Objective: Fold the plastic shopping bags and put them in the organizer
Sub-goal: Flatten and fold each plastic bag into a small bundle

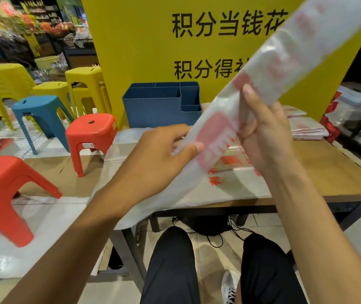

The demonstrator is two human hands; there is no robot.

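Bag in hand: white plastic shopping bag [269, 69] with red print, folded lengthwise into a long strip, held in the air above the table [340, 172], slanting up to the right.
Organizer: blue organizer [153, 106] stands at the table's far edge; no bag visible in its compartments.
Progress: judged early-to-middle; strip needs further folding, then placing.
Remaining stock: flat bag [197, 189] spread on the table under the hands; stack of bags [307, 128] at the right.
Left hand: left hand [162, 159] pinches the strip's lower end, thumb on top, fingers curled.
Right hand: right hand [263, 132] grips the strip at mid-length, fingers wrapped behind, thumb extended along it.
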